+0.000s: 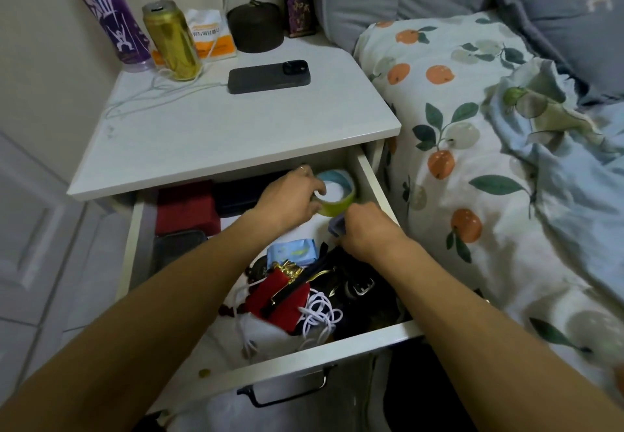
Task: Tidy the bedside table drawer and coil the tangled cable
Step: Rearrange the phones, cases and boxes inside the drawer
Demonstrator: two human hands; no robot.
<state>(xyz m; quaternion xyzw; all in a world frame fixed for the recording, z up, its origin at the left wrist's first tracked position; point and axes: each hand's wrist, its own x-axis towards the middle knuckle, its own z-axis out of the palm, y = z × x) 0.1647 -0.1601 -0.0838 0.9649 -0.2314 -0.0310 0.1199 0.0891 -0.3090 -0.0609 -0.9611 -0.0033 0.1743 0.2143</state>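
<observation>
Currently both hands in the open drawer — left hand grips a green tape roll at the back right corner, right hand pinches a small blue-grey item beside it. Tangled white cable lies loose near the drawer front, next to a red pouch.

White drawer holds a green tape roll, red box, white cable; the bed sheet shows orange fruit with green leaves.
</observation>
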